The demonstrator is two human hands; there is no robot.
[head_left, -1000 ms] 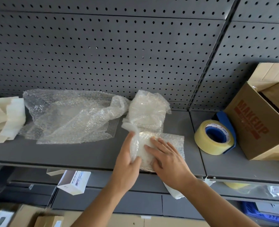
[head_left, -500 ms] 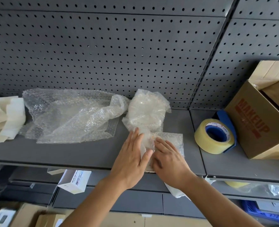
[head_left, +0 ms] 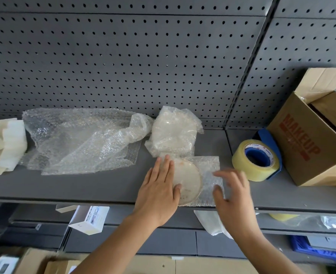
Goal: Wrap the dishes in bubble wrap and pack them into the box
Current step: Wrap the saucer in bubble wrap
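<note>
At the front edge of the grey shelf [head_left: 104, 186], a round pale dish [head_left: 189, 180] is lying on a small sheet of bubble wrap [head_left: 208, 163]. Its top is looking mostly uncovered, and the sheet's near edge is sitting right at the shelf lip. The left hand [head_left: 159, 188] is lying flat on the dish's left side with straight fingers. It is pressing rather than grasping, so its grip is wide and holding nothing. The right hand [head_left: 232, 190] is hovering at the sheet's right edge, blurred by motion. Its fingers are looking spread and curved, but I cannot tell whether its grip is pinching the wrap.

The main danger is sitting at that lip. If the right hand is pulling the slick wrap over while the left is easing its pressure, dish and sheet could be sliding forward together and dropping off the shelf. The sheet is also looking barely larger than the dish, so a fold may be leaving part of the rim bare, and with no tape on it the fold is likely to be springing open. The tape roll [head_left: 256, 161] is standing just beside the sheet on the right.

An already wrapped dish [head_left: 173, 133] is resting just behind, touching the sheet, so a tug may be dragging it too. The cardboard box [head_left: 309, 147] is standing beyond the tape, so a loosely wrapped dish risks slipping out while it is being carried there.
</note>
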